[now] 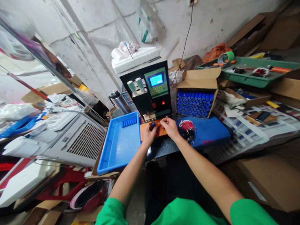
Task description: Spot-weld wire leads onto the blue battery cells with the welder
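My left hand (149, 133) has its fingers closed around a dark blue cylindrical cell (153, 125), over the orange board (161, 132). Just to the right, my right hand (169, 126) pinches something small and pale, too small to name. Both hands are in front of the black machine (150, 93) with a lit blue screen, near its metal tips (150, 116). A bundle of red and black wires with white ends (187, 126) lies on the blue mat (208, 132) to the right.
A blue tray (119, 147) holding a row of blue cells (129, 122) stands at the left. Behind the mat is an open cardboard box (201, 82) full of blue cells. A steel flask (120, 101) stands left of the machine; a green tray (248, 78) is at the back right.
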The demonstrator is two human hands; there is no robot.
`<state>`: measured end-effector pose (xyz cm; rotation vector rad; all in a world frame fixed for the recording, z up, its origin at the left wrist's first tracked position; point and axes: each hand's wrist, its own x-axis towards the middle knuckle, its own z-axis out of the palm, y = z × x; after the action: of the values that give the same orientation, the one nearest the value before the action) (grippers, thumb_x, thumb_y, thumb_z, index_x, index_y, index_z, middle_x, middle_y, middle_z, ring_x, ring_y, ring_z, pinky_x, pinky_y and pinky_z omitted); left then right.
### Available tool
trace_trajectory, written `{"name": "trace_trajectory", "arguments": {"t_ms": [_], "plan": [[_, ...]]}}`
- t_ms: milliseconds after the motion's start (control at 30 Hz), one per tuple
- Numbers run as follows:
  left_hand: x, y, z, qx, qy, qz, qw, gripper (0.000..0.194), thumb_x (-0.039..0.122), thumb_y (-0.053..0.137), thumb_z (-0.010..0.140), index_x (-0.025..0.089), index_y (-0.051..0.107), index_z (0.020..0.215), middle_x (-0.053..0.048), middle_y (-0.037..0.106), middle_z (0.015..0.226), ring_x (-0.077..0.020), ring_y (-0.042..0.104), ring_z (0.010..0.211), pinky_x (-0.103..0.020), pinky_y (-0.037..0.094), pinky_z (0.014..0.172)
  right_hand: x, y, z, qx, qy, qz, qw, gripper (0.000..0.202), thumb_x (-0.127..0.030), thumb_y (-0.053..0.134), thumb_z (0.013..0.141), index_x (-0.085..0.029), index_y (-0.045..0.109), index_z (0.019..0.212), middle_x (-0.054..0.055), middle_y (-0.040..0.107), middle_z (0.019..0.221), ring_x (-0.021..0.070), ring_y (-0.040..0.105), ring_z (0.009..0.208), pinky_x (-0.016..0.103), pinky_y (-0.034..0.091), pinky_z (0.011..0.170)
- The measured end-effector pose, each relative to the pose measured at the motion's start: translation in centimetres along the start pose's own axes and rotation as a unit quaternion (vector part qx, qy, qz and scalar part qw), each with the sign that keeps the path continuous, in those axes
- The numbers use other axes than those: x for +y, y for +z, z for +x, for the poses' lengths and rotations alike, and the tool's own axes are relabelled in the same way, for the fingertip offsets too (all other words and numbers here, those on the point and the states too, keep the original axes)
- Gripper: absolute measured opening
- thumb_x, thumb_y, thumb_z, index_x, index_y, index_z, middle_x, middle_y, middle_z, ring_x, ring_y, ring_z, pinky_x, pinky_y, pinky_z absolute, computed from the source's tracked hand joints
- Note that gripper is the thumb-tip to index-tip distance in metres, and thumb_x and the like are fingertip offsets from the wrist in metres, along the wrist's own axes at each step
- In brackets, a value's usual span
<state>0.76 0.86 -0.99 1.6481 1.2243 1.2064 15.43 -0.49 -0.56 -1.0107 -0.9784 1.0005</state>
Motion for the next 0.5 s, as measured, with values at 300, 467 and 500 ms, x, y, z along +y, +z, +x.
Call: {"name": "trace_trajectory", "arguments": {"t_ms": [300, 467, 500], "plan": [[0.8, 0.2, -0.4, 0.001, 0.023, -0.035, 0.999, 0.024, 0.031, 0.066, 0.08, 0.015, 0.068, 0.097, -0.006, 0.073, 0.09, -0.0181, 0.066, 0.082, -0.031, 0.051, 0.081, 1.0, 2.3, 1.2, -0.016, 0.004, -0.032, 0.999, 0.02, -0.041, 0.06, 0.076, -0.021, 0.062, 0.075, 0.003, 0.069, 0.072, 0.0199, 0.064, 0.068, 0.029, 0.05, 0.064], [0.4, 0.2, -0.4, -0.004, 0.017, -0.037, 0.999, 0.025, 0.032, 0.067, 0.08, 0.015, 0.068, 0.098, -0.005, 0.072, 0.089, -0.0183, 0.066, 0.082, -0.032, 0.051, 0.083, 0.7, 2.4, 1.0, -0.005, -0.005, -0.109, 0.994, 0.019, -0.039, 0.06, 0.078, -0.021, 0.063, 0.075, 0.002, 0.069, 0.073, 0.0196, 0.063, 0.069, 0.028, 0.047, 0.063], [0.3, 0.1, -0.4, -0.004, 0.014, -0.033, 0.999, 0.025, 0.032, 0.067, 0.08, 0.015, 0.068, 0.099, -0.005, 0.072, 0.089, -0.0183, 0.066, 0.082, -0.032, 0.051, 0.084, 0.6, 2.5, 1.0, -0.005, -0.008, -0.118, 0.993, 0.019, -0.04, 0.06, 0.078, -0.021, 0.063, 0.074, 0.002, 0.069, 0.073, 0.0195, 0.063, 0.069, 0.028, 0.047, 0.064]]}}
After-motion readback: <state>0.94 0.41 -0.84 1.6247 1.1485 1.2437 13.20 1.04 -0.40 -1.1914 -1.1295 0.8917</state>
